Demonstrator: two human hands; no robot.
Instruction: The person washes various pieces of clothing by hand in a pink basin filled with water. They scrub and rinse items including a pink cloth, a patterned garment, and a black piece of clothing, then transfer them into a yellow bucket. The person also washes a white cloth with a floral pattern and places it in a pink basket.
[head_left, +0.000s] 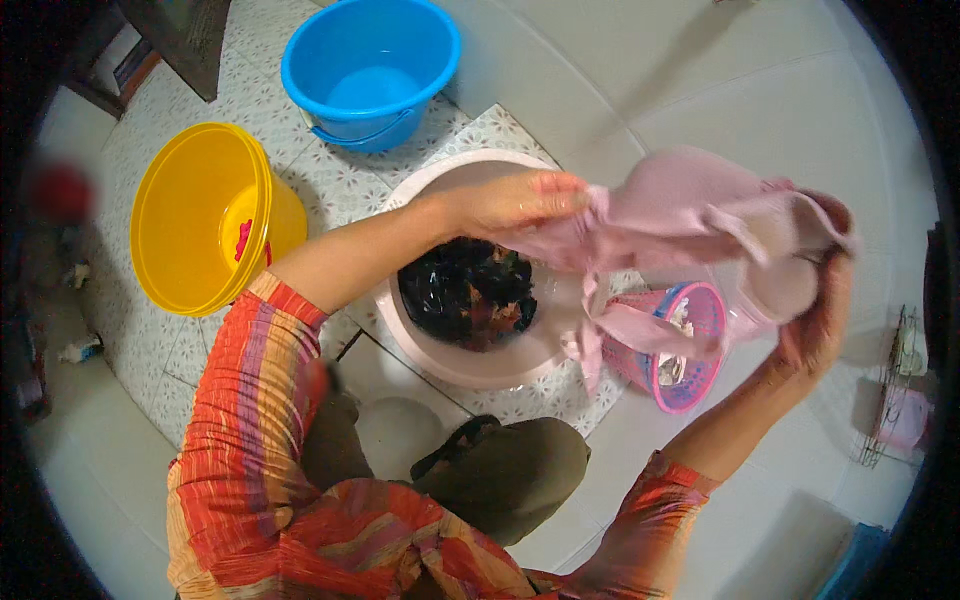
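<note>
A wet-looking pink garment is stretched between my two hands, with narrow strips hanging from it. My left hand grips one end of it above the basin. At the right, my right hand holds the other end, its fingers partly hidden by the cloth. Below my left hand stands a round, pale pink basin with dark liquid or soaked dark cloth in it; which of these cannot be told.
A yellow bucket with a small red thing inside stands at the left, and a blue bucket behind the basin. A pink-rimmed waste basket holding white scraps leans right of the basin. A wire rack is at the far right wall.
</note>
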